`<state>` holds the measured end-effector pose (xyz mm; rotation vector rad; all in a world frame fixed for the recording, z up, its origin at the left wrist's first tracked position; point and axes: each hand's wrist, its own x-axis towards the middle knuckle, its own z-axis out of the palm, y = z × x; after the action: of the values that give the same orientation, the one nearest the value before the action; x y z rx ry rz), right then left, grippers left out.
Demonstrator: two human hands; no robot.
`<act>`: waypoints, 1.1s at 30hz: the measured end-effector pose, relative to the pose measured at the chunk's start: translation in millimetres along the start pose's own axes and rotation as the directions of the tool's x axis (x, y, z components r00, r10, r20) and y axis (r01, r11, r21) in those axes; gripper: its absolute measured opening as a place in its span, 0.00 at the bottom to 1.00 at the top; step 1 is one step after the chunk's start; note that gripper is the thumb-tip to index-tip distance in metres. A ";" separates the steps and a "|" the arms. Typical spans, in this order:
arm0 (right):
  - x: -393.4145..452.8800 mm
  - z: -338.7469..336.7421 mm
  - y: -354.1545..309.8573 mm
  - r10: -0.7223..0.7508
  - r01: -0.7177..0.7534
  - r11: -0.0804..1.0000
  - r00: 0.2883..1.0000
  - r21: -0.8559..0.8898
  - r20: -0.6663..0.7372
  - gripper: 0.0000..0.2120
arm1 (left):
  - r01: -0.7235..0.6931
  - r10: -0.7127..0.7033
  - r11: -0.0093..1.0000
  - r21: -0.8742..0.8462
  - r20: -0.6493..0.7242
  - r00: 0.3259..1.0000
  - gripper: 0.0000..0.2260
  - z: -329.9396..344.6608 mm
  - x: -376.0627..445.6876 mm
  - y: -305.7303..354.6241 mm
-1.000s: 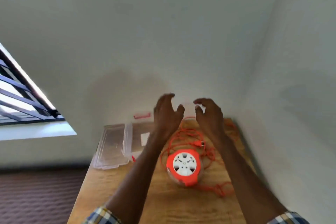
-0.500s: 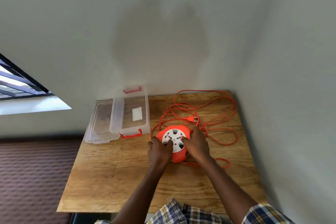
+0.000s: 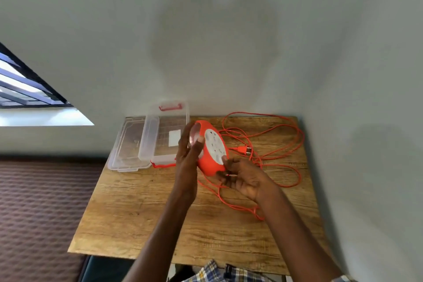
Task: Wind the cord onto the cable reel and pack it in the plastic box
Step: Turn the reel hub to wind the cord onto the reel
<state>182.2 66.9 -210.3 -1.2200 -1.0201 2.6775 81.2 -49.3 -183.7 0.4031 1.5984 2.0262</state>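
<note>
Reel (image 3: 209, 152) tilted up mid-frame, left hand (image 3: 188, 155) wrapped round it, right hand (image 3: 242, 177) pinching the cord (image 3: 274, 144) below; best feed turns evenly.

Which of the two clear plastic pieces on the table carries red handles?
The deeper plastic box, nearest the left hand, has red handles at both ends; the flat lid beside it has none visible.
</note>
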 end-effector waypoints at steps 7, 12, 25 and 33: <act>-27.5 50.6 -13.8 -0.159 0.144 0.853 0.987 -0.501 0.014 0.22 | 0.205 -0.124 0.927 -0.313 0.260 0.957 0.40 -25.2 26.8 43.3; -41.9 74.1 -25.3 -0.709 0.136 0.222 0.702 -0.965 -0.065 0.15 | 0.391 -0.211 0.799 -0.457 0.395 0.894 0.36 -60.0 43.4 58.4; -23.9 145.6 -24.4 -0.782 0.580 0.244 0.592 -0.777 0.196 0.24 | 0.655 -0.295 0.702 -0.279 0.724 0.624 0.52 -122.0 81.7 93.1; -23.2 146.0 -13.7 -0.685 0.583 0.423 0.707 -0.694 0.175 0.21 | 0.700 -0.388 0.684 -0.208 0.708 0.590 0.51 -130.2 92.1 104.4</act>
<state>95.4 -9.5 -117.1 -0.7485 -2.0904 1.5763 -85.9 -119.3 -124.8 0.2692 0.6477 1.4622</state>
